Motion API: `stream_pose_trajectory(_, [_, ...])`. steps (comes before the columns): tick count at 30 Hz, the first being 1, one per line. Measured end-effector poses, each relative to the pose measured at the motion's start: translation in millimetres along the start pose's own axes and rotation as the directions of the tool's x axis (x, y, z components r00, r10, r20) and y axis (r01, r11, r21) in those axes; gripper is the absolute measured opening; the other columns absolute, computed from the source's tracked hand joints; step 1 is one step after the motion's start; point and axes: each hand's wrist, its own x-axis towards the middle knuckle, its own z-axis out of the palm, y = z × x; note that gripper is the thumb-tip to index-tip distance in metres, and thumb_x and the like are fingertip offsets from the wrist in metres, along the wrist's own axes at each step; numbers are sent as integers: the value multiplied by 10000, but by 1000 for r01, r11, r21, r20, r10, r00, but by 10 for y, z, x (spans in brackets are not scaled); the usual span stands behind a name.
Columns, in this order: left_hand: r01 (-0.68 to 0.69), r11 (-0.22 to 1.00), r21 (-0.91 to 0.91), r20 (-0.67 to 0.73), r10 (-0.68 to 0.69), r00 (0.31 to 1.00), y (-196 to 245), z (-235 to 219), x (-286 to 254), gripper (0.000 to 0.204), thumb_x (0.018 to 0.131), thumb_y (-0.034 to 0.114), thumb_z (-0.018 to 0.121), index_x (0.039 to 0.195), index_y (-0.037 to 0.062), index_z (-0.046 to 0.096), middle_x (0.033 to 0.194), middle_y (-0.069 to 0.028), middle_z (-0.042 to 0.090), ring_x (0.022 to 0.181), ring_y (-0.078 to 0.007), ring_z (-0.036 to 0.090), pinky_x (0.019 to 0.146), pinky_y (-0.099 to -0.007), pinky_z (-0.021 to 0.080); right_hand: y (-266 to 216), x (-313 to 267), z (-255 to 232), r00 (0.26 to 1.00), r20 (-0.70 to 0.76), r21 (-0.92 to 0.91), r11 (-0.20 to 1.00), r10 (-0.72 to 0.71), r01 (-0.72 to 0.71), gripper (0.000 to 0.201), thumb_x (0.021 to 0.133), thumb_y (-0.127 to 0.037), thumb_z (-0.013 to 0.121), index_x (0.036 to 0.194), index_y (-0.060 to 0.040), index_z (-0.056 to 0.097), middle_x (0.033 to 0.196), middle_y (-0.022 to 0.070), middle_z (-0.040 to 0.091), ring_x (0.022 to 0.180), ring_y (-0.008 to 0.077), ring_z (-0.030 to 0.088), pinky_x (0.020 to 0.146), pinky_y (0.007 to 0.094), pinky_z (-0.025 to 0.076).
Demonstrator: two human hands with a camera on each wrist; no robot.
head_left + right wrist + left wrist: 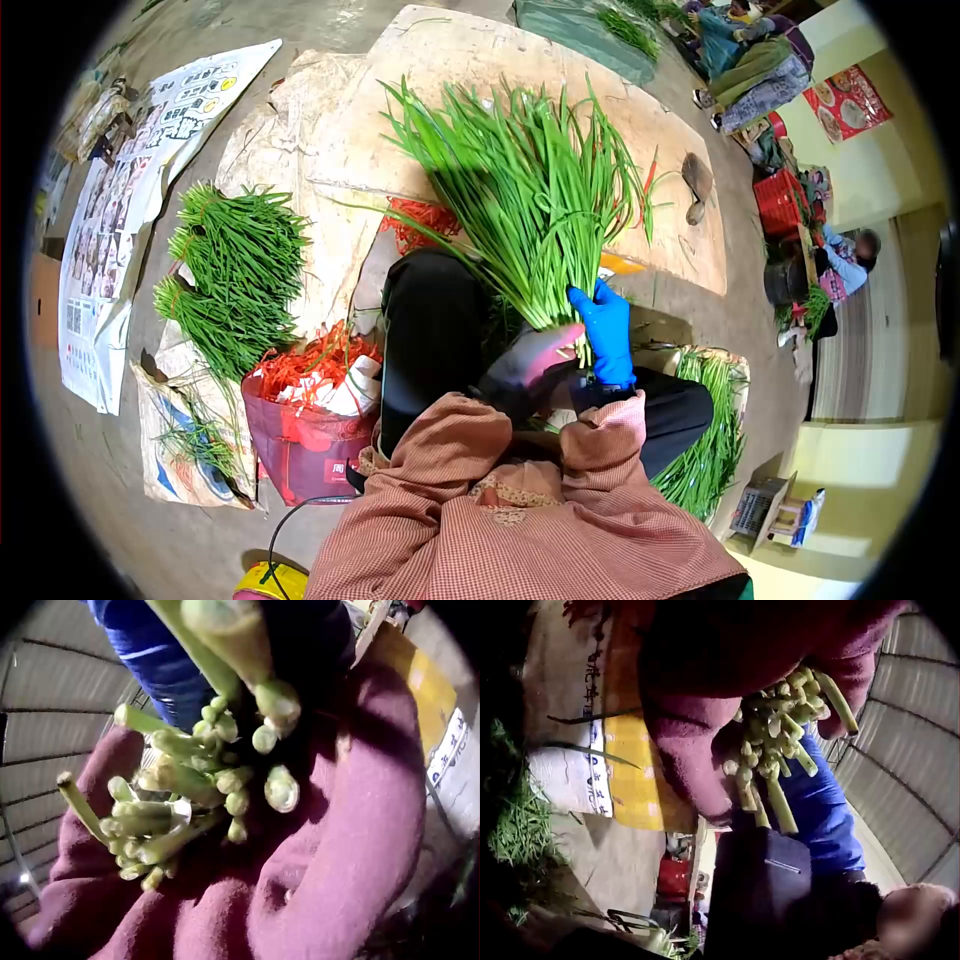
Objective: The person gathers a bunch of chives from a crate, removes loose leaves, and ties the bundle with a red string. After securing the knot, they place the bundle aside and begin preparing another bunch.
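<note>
A large bunch of garlic chives fans out away from the person in the head view, leaf tips over a pale board. My left hand, in a maroon glove and blurred there, curls round the stems low down. The left wrist view shows the pale stem ends poking out between its gloved fingers. Opposite it, my right hand in a blue glove grips the bunch with its thumb along the stems. From the right wrist, the uneven stem ends lie against the maroon palm, with blue glove above.
Chive bundles are stacked at left, above a maroon bag of red ties. Loose chives lie by the right knee. The pale board carries a dark object. Other people sit at the far right.
</note>
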Motion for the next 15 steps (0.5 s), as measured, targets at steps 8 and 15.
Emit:
stream_pose_trajectory(8, [-163,985,64,121,155,981,-58,-72,-18,332,880,167,540,1166,5,493,1186,-104,512,1068,-213,514,944,-374,401,208,-36,31,998,-1,80,995,-57,57,321,851,-160,597,1113,23,562,899,11,621,767,58,505,694,219,425])
stream_pose_trajectory(15, [29,998,47,-73,-26,997,-150,-197,159,278,842,133,580,1087,11,532,1004,-104,596,832,-178,579,669,-306,478,-253,-48,-215,997,79,-529,848,4,38,291,795,-243,664,989,-27,642,693,57,638,607,110,563,578,260,464])
